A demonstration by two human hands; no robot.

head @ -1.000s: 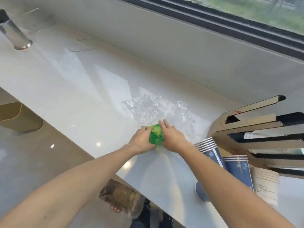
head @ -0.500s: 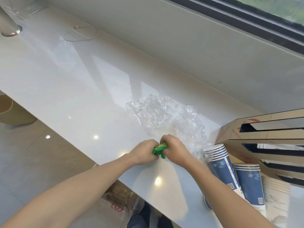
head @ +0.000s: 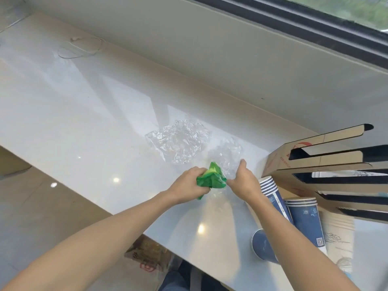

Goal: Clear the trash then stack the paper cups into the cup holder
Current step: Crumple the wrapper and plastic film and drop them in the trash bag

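My left hand (head: 189,185) is closed around a crumpled green wrapper (head: 212,179) just above the white counter (head: 84,122). My right hand (head: 241,179) rests beside it on a crumpled clear plastic film (head: 226,156), thumb spread from the fingers. A larger piece of clear plastic wrap (head: 180,143) lies behind them. Stacks of blue paper cups (head: 270,192) (head: 304,215) and white cups (head: 338,229) lie on their sides at the right, under the slotted cardboard cup holder (head: 315,164). One blue cup (head: 262,246) lies near the counter's front edge, partly behind my right forearm.
A wall and window sill run along the back of the counter. A thin wire loop (head: 81,47) lies at the far left. Below the front edge, a brown printed bag (head: 147,255) sits on the tiled floor.
Both hands were pressed together on the green wrapper. Now only my left hand holds it, and my right hand has moved right onto the clear plastic film.
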